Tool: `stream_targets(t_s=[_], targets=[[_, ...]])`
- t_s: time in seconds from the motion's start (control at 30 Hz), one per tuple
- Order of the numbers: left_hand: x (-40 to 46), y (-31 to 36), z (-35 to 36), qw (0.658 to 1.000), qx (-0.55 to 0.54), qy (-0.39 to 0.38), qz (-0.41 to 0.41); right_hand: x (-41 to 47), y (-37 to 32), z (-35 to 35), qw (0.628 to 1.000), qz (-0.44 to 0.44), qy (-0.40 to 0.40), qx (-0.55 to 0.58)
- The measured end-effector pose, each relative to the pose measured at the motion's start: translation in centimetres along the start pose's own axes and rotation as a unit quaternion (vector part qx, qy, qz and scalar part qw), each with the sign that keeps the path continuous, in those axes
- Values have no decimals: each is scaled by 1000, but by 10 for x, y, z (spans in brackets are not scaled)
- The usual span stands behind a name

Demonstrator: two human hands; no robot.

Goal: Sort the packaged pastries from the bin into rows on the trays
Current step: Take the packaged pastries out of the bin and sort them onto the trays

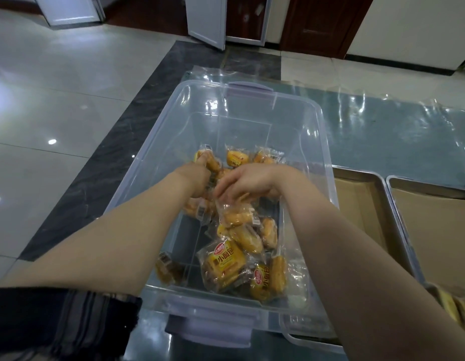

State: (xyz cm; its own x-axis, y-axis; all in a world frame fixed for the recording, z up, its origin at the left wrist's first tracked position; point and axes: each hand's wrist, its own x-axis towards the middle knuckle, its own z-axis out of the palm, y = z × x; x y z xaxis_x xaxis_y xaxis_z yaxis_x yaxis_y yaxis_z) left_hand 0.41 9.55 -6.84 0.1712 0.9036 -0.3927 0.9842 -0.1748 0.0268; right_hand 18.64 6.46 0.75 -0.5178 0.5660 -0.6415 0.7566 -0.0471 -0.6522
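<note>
Both hands reach into the clear bin (320, 131): the left hand (197, 175) grips a packaged pastry (208, 158); the right hand (248, 182), fingers curled, pinches another's wrapper (236, 212), which is slick and could slip.

Glossy pale tiled floor (56, 82) across left and top, ceiling light glare on it. Dark marbled border strip (122, 142) running diagonally through tiles. Clear plastic sheet (382, 121) spread flat on floor at right, wrinkled, reflective. White door panel (205, 19) standing ajar at top centre. Dark brown wooden doors (322, 22) behind and right of it. Another white panel (70, 9) at top left. Cream wall (413, 24) with dark baseboard at top right.
</note>
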Motion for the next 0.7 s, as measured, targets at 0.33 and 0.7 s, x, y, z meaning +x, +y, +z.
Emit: stream_targets(t_s=[0.33, 0.7], targets=[[-5, 7, 1, 993, 78, -41, 77, 27, 18, 22, 961, 123, 74, -237], [-8, 11, 12, 982, 168, -3, 82, 32, 18, 32, 929, 108, 143, -323]])
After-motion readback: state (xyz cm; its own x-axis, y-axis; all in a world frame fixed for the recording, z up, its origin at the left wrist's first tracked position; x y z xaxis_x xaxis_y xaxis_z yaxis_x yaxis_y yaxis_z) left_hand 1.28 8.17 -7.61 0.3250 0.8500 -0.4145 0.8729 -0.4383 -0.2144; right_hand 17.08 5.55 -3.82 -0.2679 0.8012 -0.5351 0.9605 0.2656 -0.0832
